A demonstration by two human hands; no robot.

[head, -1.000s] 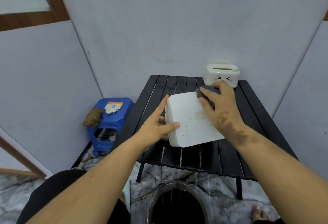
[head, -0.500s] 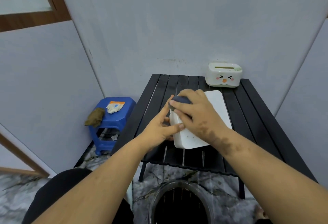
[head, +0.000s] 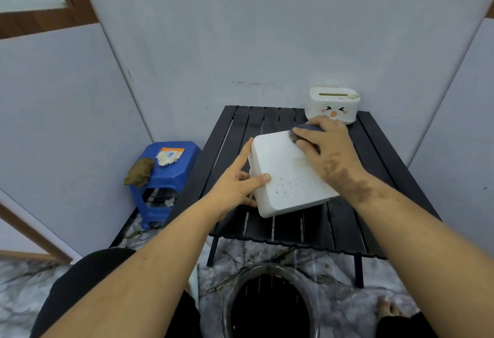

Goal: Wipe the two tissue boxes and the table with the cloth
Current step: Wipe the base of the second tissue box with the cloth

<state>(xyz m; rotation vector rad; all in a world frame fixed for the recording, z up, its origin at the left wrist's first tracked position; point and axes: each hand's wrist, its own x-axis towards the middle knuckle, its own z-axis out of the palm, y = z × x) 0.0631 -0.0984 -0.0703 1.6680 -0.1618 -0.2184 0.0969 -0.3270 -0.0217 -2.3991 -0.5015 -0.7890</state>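
I see the big white tissue box (head: 288, 174) near the middle of the black table (head: 344, 220). It is tipped up, so its flat side with small holes faces me. My right hand (head: 328, 150) is on the box at its 1 o'clock corner. That hand presses a dark cloth (head: 307, 131) onto the box. The fingers (head: 304, 134) curl over the cloth and hold it tight, so only a bit of the cloth peeks out.

My left hand (head: 235, 182) holds the box at its 9 o'clock side. The thumb lies on the flat face and the pointer finger runs up along the edge. The other fingers are tucked behind the box, so I cannot tell how they lie.

The second tissue box (head: 334, 107) is white with a small funny face. It stands upright at the 1 o'clock corner of the table, close to the wall and just past my right hand.

A blue stool (head: 165, 185) sits on the floor at 9 o'clock from the table. A brown rag (head: 139, 171) and a small white and orange packet (head: 169, 154) lie on top of it. A round dark bin (head: 270, 303) is on the floor at 6 o'clock, near my legs.
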